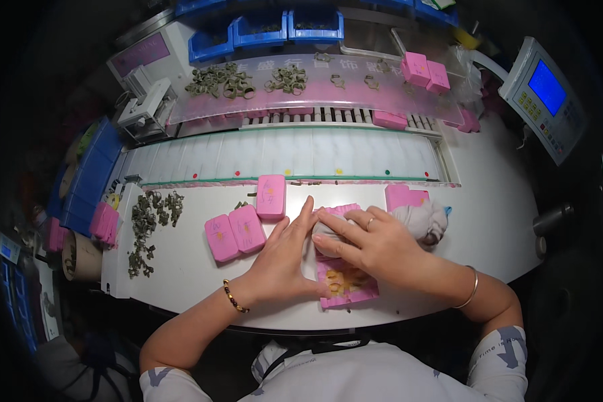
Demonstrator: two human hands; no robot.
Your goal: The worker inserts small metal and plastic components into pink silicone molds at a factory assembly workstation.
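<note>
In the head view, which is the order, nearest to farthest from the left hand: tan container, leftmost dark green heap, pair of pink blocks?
1. Pair of pink blocks, just left of the left hand.
2. Leftmost dark green heap, farther left.
3. Tan container, left of the heap.

Workshop | blue parts bins | roller conveyor | machine control panel

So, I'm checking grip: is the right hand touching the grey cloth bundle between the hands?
Touching: the head view shows the right hand with fingers on the grey cloth bundle.
</note>
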